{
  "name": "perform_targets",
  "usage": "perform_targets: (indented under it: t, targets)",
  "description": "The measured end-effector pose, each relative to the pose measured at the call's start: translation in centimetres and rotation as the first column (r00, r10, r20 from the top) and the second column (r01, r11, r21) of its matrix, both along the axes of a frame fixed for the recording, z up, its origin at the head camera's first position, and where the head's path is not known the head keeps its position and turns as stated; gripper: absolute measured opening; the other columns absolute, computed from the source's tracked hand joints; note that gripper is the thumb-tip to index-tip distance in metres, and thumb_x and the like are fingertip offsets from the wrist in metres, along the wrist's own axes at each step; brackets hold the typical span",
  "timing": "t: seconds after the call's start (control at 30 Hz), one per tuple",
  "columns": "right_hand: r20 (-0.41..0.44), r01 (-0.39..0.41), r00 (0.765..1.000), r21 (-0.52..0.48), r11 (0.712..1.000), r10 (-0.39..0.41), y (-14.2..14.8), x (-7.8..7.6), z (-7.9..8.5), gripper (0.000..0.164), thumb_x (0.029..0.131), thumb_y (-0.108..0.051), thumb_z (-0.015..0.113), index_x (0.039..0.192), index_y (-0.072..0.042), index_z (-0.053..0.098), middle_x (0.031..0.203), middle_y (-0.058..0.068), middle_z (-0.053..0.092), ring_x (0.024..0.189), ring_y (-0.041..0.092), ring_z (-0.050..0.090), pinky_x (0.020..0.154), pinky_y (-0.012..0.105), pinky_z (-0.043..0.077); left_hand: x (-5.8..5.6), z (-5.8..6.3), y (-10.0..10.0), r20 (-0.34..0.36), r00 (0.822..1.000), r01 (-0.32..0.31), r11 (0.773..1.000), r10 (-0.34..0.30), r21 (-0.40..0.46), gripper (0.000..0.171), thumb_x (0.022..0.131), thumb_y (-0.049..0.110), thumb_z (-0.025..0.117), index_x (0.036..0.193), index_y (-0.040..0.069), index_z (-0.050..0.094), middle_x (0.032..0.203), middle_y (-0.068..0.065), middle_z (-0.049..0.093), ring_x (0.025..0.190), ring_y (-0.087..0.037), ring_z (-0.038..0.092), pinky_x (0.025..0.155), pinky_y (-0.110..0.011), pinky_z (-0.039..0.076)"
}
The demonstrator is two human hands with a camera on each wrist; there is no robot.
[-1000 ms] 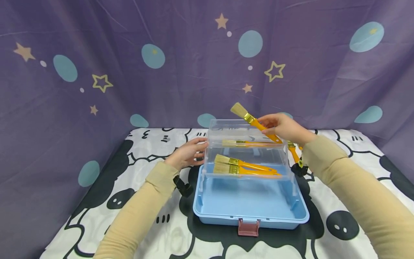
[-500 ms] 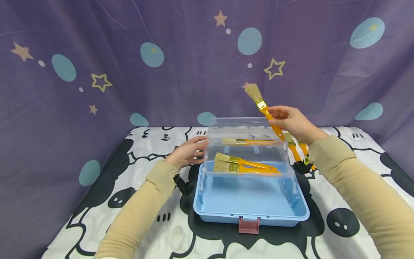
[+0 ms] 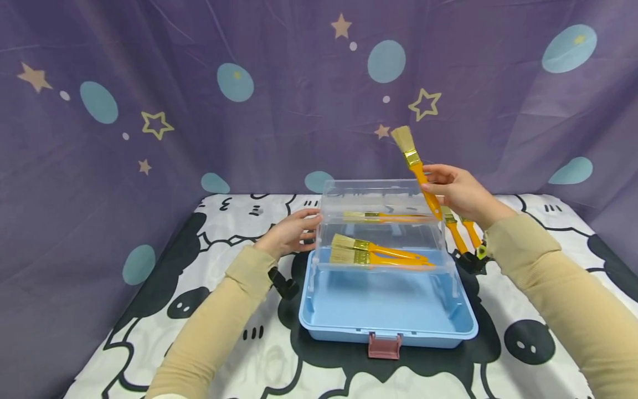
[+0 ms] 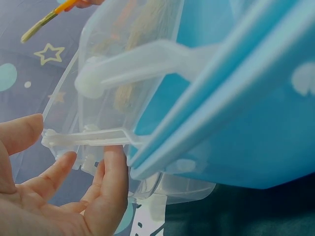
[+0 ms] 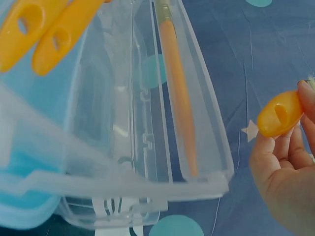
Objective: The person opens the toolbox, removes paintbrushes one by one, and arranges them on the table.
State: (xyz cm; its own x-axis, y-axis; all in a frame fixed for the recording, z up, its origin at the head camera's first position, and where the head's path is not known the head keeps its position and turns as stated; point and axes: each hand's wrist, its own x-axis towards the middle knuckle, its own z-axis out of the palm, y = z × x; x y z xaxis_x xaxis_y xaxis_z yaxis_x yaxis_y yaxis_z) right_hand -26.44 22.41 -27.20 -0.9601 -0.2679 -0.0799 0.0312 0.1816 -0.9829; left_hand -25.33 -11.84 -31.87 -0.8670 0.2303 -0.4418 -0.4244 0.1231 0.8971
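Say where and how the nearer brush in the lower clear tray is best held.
Probably pinch the nearer brush by its handle, mid-length, from above and the person's right: bristles point left, handle right, its end close to the other brush.

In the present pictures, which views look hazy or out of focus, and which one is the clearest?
Head view: the clearest, evenly lit, with the held brush distinct against the purple curtain; left wrist view: hazy, the brushes behind the clear plastic only soft shapes; right wrist view: also hazy, the nearest plastic edge blurred.
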Motion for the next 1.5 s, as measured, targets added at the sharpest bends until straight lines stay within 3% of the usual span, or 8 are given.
perform_targets:
  t: [0.13,0.27,0.63,0.8,0.97,1.3,1.5]
  targets:
    - [0.012,0.002,1.0,-0.016,1.0,-0.002,0.6,0.2,0.1,0.063,0.096,-0.015,0.056,0.149,-0.008,0.025,0.101,-0.014,0.054,0.097,0.005,0.051,0.11,0.054,0.027,-0.1,0.1,0.0,-0.002,1.0,0.002,1.0,-0.002,-0.003,0.05,0.1,0.029,0.049,0.146,0.021,0.033,0.141,-0.012,0.039,0.124,-0.03,0.041,0.087,-0.038,0.046]
    - [0.024,0.021,1.0,-0.038,0.999,-0.02,1.1,0.1,0.0,0.059,0.094,-0.015,0.059,0.146,-0.011,0.031,0.098,-0.016,0.056,0.094,0.004,0.053,0.11,0.054,0.026,-0.1,0.2,0.0,-0.005,1.0,0.005,1.0,-0.005,-0.002,0.051,0.101,0.029,0.048,0.148,0.02,0.03,0.143,-0.014,0.038,0.127,-0.032,0.04,0.083,-0.036,0.047]
    - [0.024,0.035,0.999,-0.024,0.999,-0.034,2.4,0.4,-0.2,0.048,0.094,-0.018,0.06,0.137,-0.019,0.039,0.098,-0.016,0.054,0.094,0.003,0.052,0.109,0.055,0.024,0.1,0.0,-0.2,-0.003,1.0,-0.003,1.0,0.003,-0.002,0.048,0.1,0.029,0.05,0.145,0.022,0.035,0.142,-0.009,0.037,0.123,-0.028,0.041,0.095,-0.042,0.044]
    - [0.016,0.047,0.999,-0.007,0.999,-0.047,2.9,0.4,-0.1,0.037,0.092,-0.02,0.062,0.125,-0.027,0.046,0.095,-0.017,0.055,0.095,0.004,0.053,0.096,0.04,0.038,0.1,0.1,0.0,0.0,1.0,-0.009,1.0,0.009,-0.009,0.047,0.099,0.029,0.05,0.144,0.023,0.036,0.141,-0.009,0.038,0.119,-0.027,0.042,0.086,-0.037,0.046]
    - [0.006,0.057,0.998,-0.009,0.998,-0.057,3.6,0.5,0.1,0.033,0.092,-0.019,0.063,0.119,-0.028,0.048,0.093,-0.017,0.058,0.091,0.004,0.055,0.08,0.024,0.046,0.0,0.2,0.0,0.004,1.0,-0.012,1.0,0.012,-0.018,0.048,0.1,0.029,0.05,0.145,0.022,0.035,0.14,-0.01,0.04,0.119,-0.027,0.044,0.085,-0.037,0.046]
    - [0.011,0.069,0.997,0.06,0.996,-0.07,5.2,0.4,-0.1,0.032,0.094,-0.023,0.06,0.121,-0.032,0.045,0.097,-0.019,0.054,0.094,0.0,0.053,0.078,0.021,0.048,0.0,0.3,-0.1,0.002,1.0,0.0,1.0,0.0,-0.012,0.05,0.101,0.028,0.047,0.148,0.021,0.031,0.146,-0.014,0.035,0.126,-0.031,0.04,0.084,-0.035,0.046]
    - [0.012,0.084,0.996,0.071,0.994,-0.085,6.7,0.2,-0.7,0.03,0.094,-0.025,0.06,0.119,-0.033,0.045,0.099,-0.022,0.054,0.093,-0.002,0.053,0.077,0.022,0.048,0.0,0.3,-0.3,0.004,1.0,0.0,1.0,0.0,-0.008,0.05,0.1,0.029,0.049,0.146,0.022,0.033,0.148,-0.01,0.032,0.124,-0.028,0.039,0.09,-0.039,0.045]
